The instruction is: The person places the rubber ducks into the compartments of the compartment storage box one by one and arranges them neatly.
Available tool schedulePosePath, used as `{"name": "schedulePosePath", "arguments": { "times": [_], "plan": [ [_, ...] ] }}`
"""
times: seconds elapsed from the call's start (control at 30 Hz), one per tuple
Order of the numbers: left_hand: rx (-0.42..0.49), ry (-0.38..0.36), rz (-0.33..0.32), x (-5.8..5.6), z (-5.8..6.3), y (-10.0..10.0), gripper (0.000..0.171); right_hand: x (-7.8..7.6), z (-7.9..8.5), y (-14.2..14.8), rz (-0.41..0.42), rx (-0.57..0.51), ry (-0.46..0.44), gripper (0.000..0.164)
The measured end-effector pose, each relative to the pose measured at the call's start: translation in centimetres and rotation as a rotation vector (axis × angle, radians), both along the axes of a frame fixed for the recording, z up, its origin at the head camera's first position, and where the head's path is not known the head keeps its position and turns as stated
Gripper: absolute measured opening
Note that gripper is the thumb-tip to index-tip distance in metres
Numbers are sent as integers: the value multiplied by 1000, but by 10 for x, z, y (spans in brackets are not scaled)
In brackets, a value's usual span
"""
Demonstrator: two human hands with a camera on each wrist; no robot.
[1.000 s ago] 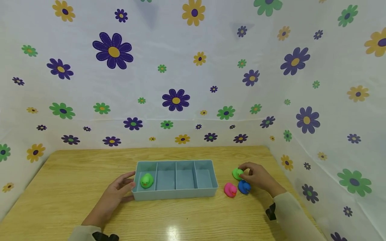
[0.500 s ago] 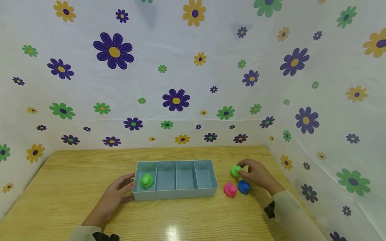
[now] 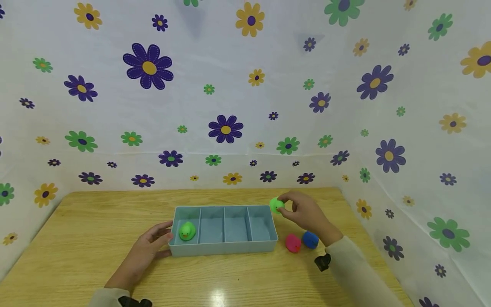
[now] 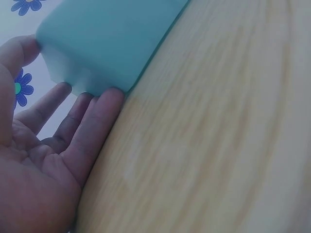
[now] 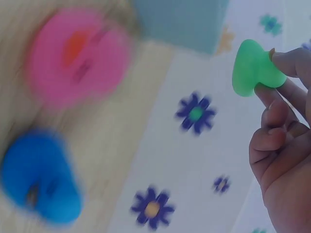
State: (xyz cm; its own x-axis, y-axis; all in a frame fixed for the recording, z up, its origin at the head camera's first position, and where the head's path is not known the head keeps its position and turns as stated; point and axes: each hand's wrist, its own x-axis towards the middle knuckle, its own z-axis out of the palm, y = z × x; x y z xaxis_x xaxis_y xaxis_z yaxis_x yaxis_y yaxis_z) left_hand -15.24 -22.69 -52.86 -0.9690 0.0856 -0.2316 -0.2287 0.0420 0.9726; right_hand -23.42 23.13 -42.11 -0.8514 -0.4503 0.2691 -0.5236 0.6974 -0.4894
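A pale blue tray with several compartments stands on the table. In its leftmost compartment sits a green rubber duck. My left hand touches the tray's left end, thumb at the top edge and fingertips against the wall, as the left wrist view shows. A second green rubber duck is pinched between thumb and fingers of my right hand, raised near the tray's back right corner. On the table right of the tray are a pink rubber duck and a blue rubber duck, close together.
The wooden table runs back to a white flower-print cloth. That cloth also rises along the right side. Dark wrist straps show at both sleeves.
My right hand has lifted the green rubber duck off the table beside the blue one and carried it left to the tray's back right corner. The left hand stays put.
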Motion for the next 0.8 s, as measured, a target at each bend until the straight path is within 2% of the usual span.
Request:
{"name": "schedulePosePath", "arguments": {
  "times": [0.13, 0.3, 0.5, 0.67, 0.8],
  "plan": [
    [-5, 5, -2, -1, -1, -1, 63, 4, 8, -30, 44, -57, -4, 22],
    [-4, 16, -10, -3, 0, -1, 62, 11, 15, -70, 56, -84, -20, 25],
    [2, 9, -14, -2, 2, 1, 61, 20, 12, -114, 154, -78, -13, 22],
    [1, 18, -16, -1, 1, 1, 63, 23, 4, -143, 209, -23, -1, 24],
    [0, 16, -10, 0, -1, 0, 64, 22, -4, -160, 209, 60, -60, 26]
  ]
}}
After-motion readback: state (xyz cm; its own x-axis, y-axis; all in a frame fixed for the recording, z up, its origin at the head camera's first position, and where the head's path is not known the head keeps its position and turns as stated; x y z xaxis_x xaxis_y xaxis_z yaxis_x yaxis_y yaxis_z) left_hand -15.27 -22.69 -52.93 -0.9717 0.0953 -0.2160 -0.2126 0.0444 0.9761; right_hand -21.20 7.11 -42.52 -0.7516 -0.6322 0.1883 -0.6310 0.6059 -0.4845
